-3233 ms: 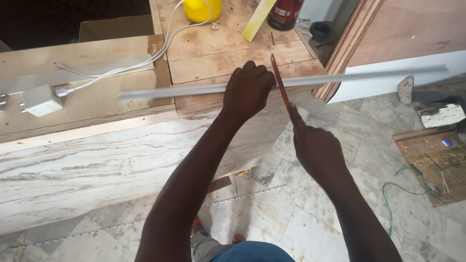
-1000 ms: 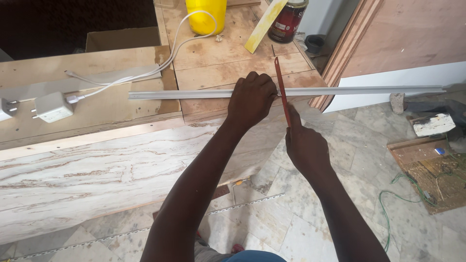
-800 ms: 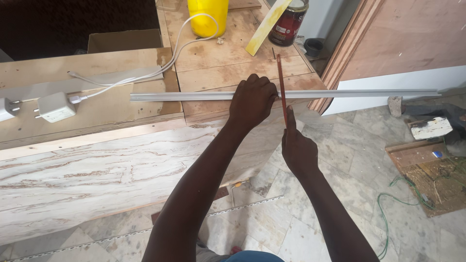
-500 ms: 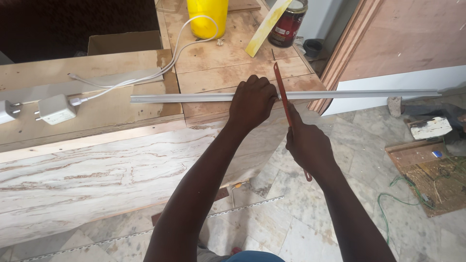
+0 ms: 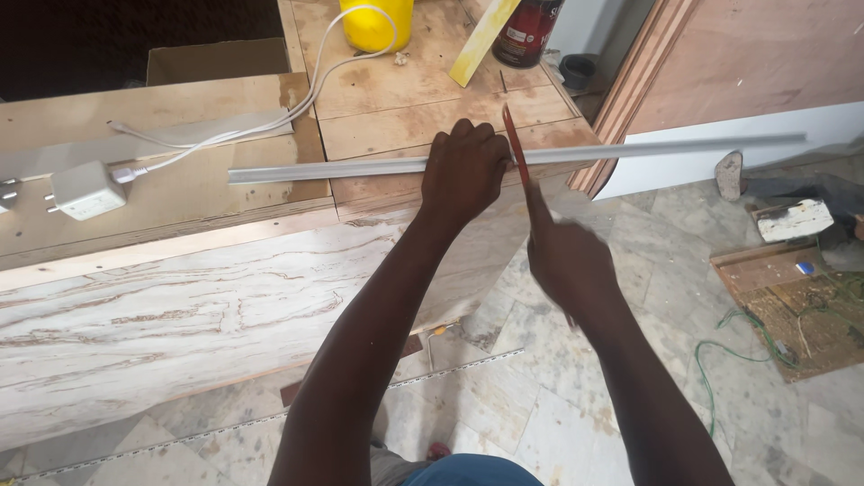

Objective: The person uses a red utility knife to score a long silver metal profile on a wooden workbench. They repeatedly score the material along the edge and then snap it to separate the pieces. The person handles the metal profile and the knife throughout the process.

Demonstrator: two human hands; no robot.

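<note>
The long grey strip (image 5: 630, 149) is pinned flat on the plywood counter (image 5: 396, 103) by the left hand (image 5: 463, 171); a red saw blade (image 5: 515, 148) is gripped tight in the right hand (image 5: 567, 261), set across the strip just beside the left.

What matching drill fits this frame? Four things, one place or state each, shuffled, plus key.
Things:
1. left hand
2. red blade
3. yellow container
4. white adapter

Places or states:
A. far end of the plywood top, with the white cable looped in front of it
B. pressing the grey strip down on the bench
C. crossing the strip just right of the knuckles, held by the right hand
D. on the left part of the bench, cable plugged in

Pairs: 1-B, 2-C, 3-A, 4-D
</note>
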